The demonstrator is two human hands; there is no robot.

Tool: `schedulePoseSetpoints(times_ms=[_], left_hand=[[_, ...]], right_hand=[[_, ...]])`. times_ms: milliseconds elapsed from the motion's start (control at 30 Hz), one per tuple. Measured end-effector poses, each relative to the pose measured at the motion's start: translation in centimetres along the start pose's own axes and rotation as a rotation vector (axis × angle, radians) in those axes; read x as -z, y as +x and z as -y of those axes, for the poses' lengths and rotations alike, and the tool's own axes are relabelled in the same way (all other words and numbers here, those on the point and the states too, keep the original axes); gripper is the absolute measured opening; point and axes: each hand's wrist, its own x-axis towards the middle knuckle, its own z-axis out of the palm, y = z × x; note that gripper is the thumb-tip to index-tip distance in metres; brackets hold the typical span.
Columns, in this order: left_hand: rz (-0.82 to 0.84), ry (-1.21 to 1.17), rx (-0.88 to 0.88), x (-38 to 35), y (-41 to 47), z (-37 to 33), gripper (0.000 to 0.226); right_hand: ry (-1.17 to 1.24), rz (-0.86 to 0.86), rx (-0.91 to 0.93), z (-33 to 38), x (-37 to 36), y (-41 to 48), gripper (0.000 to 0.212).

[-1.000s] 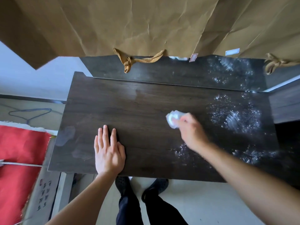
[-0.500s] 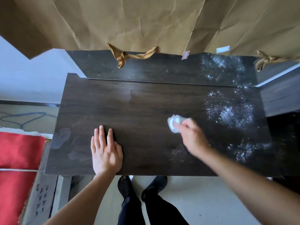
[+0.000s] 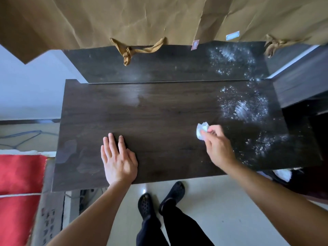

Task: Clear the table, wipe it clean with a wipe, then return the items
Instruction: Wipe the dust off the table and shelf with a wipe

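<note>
Right of the tabletop's (image 3: 159,107) centre, a little toward the near edge, a small crumpled white wipe (image 3: 201,131) lies against the dark wood-grain surface. The person's right hand (image 3: 217,148) grasps it, fingertips curled and pinching the wad from the near side, the forearm reaching in from the near right corner.

Past the wipe, toward the right edge, the surface is scattered with white speckles and smears (image 3: 248,108), one patch close to the far right corner and another nearer the near right corner.

The left hand (image 3: 119,161) rests flat on the wood left of centre, close to the near edge, fingers straight and relaxed and holding nothing. Faint dull blotches (image 3: 67,150) mark the surface by the near left corner.

Along the far edge stands a dark upright back panel (image 3: 159,66), with more white specks on its right part. Creased brown paper (image 3: 142,18) hangs above it. Two knotted tan fabric ties (image 3: 131,50) dangle from the paper's lower edge, one left of centre and one at the far right.

Below the near edge, the person's black clog shoes (image 3: 145,205) and dark trousers stand on a pale floor. Off the left edge lies red cloth (image 3: 19,174), with a blue cord (image 3: 21,137) on the floor beyond it.
</note>
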Motion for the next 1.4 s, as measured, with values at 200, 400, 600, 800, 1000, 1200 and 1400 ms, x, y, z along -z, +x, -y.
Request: schedulePoseSetpoints(times_ms=[200,400,600,800,1000,1200,1400], left_hand=[[0.020,-0.008,-0.012,0.0,-0.2,0.4,0.057],[0.037,-0.037,-0.035,-0.1,-0.2,0.6,0.054],[0.059,-0.042,-0.050,-0.1,-0.4,1.1,0.050],[0.049,-0.079,-0.052,-0.2,-0.3,1.2,0.050],[0.063,-0.067,-0.056,-0.3,-0.2,1.2,0.047],[0.043,-0.078,-0.060,-0.2,-0.3,0.9,0.047],[0.043,-0.023,-0.092,-0.3,-0.4,0.6,0.047]], right_hand=[[0.053,-0.013,0.019,6.5,-2.6,-5.7,0.021],[0.053,-0.186,-0.277,3.4,-1.3,-6.5,0.014],[0.192,-0.044,-0.239,12.7,-4.6,-9.3,0.026],[0.136,-0.064,-0.131,8.3,-4.0,-10.4,0.023],[-0.156,-0.180,-0.636,2.1,-0.7,-8.4,0.004],[0.115,0.061,-0.182,8.4,-4.1,-11.4,0.039],[-0.118,-0.149,-0.654,-3.7,2.5,-10.3,0.039]])
